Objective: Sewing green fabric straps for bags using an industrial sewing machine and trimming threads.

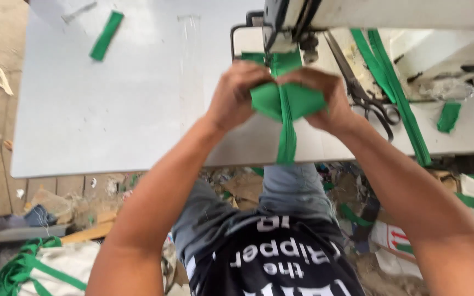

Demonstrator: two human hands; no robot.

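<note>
- Head view: the left hand (236, 93) pinches the left side of a folded green fabric piece (289, 101), fingers curled tight on it.
- The right hand (325, 96) grips the fabric's right side, fingers closed over the fold.
- The fabric sits on the white tabletop (111, 109) just in front of the sewing machine (297, 22); its green strap (287, 143) hangs over the near edge.
- Black scissors (366, 90) lie right of the hands, beside long green webbing (396, 87).
- A short green strip (106, 35) lies far left, well apart.

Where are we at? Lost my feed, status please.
Left hand and right hand both gripping green fabric at sewing machine. Scissors lie right, clear.
</note>
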